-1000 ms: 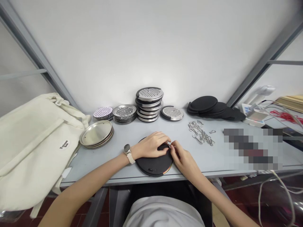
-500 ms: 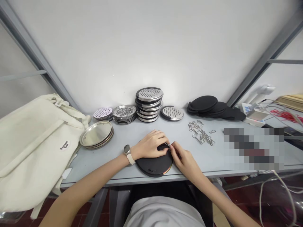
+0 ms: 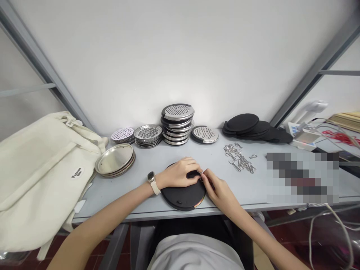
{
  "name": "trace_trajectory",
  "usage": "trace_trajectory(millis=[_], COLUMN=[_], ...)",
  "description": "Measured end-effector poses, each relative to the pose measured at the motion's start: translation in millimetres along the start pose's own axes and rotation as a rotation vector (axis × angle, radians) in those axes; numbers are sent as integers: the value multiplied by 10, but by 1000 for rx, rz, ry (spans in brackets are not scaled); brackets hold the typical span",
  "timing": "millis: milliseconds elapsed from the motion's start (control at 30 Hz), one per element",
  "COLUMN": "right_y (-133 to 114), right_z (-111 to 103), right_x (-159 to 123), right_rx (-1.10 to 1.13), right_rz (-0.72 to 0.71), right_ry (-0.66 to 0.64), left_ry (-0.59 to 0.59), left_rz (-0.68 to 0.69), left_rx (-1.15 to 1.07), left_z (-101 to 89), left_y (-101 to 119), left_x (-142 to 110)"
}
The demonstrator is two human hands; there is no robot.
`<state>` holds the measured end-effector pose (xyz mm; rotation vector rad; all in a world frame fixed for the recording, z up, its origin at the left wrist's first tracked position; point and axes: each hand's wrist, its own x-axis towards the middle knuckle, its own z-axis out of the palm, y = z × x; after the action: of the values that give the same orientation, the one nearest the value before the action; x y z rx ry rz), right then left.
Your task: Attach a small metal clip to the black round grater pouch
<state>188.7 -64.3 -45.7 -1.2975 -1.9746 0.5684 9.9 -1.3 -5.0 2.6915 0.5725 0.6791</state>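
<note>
A black disc (image 3: 184, 195) lies flat near the table's front edge, with a thin coloured strip on its lower right rim and a small dark oval piece near its front. My left hand (image 3: 180, 173) lies over its upper part, thumb and fingers curled round a dark part at the upper right edge. Opposite it, my right hand (image 3: 218, 187) pinches a small metal ring (image 3: 201, 179) at that same edge. The fingertips of both hands nearly meet there, hiding how ring and disc join. A pile of small metal clips (image 3: 239, 159) lies beyond my right hand.
Along the wall stand a tall stack of round graters (image 3: 177, 129), a single grater (image 3: 205, 134), shorter grater stacks (image 3: 148, 133) and black discs (image 3: 242, 123). Metal discs (image 3: 114, 159) sit left, beside a cream bag (image 3: 50, 180). A power strip (image 3: 303, 140) with cables is at right.
Both hands keep their place at the disc's edge. The left fingers have shifted slightly at the ring; everything else stays where it was.
</note>
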Motion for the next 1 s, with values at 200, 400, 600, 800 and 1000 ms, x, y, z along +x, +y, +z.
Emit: trace_trajectory(millis=[200, 400, 600, 800, 1000], right_y=[23, 49, 43, 21, 21], right_z=[18, 27, 18, 21, 17], right_x=[-6, -4, -4, 2, 6], right_rx=[10, 16, -2, -121, -135], right_rz=[6, 9, -6, -62, -51], right_ry=[16, 31, 49, 40, 30], left_ry=[0, -6, -2, -7, 10], left_rz=[0, -2, 6, -3, 4], left_rx=[-37, -44, -34, -1, -20], left_z=[1, -4, -5, -2, -11], left_y=[0, 2, 8, 9, 15], left_x=[-2, 0, -4, 0, 7])
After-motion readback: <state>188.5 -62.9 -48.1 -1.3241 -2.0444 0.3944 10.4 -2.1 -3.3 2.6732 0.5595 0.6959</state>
